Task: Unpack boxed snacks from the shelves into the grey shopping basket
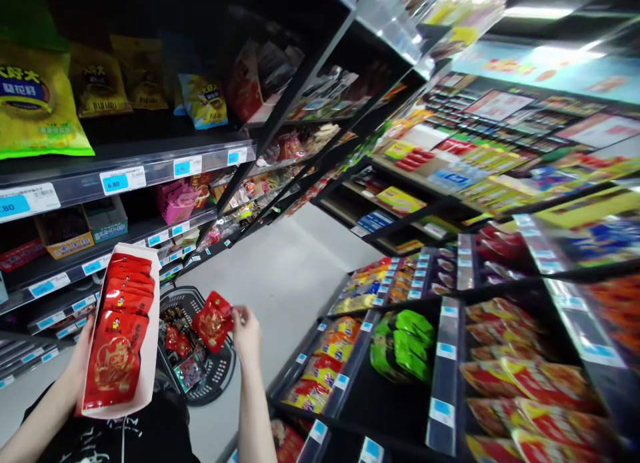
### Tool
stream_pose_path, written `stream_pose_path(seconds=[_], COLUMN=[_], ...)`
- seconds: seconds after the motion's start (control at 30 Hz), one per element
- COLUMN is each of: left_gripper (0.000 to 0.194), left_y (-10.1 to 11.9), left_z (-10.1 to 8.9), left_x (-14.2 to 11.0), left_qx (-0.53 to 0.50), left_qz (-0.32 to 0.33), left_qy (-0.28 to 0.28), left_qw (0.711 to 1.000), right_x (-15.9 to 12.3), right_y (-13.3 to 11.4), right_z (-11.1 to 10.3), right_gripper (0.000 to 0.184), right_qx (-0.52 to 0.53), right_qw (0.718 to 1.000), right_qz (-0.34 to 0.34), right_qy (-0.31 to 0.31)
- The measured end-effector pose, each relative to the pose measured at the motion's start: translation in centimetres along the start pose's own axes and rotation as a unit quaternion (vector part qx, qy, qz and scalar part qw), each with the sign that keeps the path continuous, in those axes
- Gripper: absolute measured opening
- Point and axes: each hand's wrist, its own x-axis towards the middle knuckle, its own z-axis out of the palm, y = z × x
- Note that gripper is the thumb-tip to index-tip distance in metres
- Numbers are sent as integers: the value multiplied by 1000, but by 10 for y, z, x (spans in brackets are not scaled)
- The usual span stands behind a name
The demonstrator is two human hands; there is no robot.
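My left hand (83,353) is closed around the side of a long white cardboard box (153,316), held tilted in front of my body. Inside it, several red snack packets (117,356) lie overlapped in a row. A single red snack packet (214,321) is pinched at its edge between the thumb and fingers of my right hand (246,326). That packet hangs over a dark grey shopping basket (225,366). Red packets and other small packages (190,369) lie in the basket. The fingers of my left hand are partly hidden behind the box.
Shelves with blue price tags (120,180) rise on the left, bearing yellow snack bags (35,103) and small cartons (107,219). A pale floor aisle (280,269) runs ahead. On the right stand divided bins with bagged snacks (530,383) and green packages (403,343).
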Motion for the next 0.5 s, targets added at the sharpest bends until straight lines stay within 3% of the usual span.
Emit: stream_pose_path(seconds=[0.13,0.2,0.27,0.37,0.5], left_gripper=[62,62,63,63,59], left_y=[1,1,-1,-4,-7], left_z=[12,22,28,29,16], left_x=[-1,-2,-2,0,9], left_qx=[-4,6,21,33,19], left_qz=[-3,-2,-5,-15,25], left_qy=[24,31,27,7,-7], left_qw=[1000,999,999,999,999], right_x=[-15,-17,-15,-15,-49], right_y=[57,72,71,38,-47], right_z=[10,18,23,24,20], right_gripper=[20,19,18,18,20], right_qx=[-107,-144,-164,-157,-104], right_qw=[993,988,985,983,958], right_qz=[42,53,42,-22,-180], right_qy=[-13,-16,-31,-94,-196])
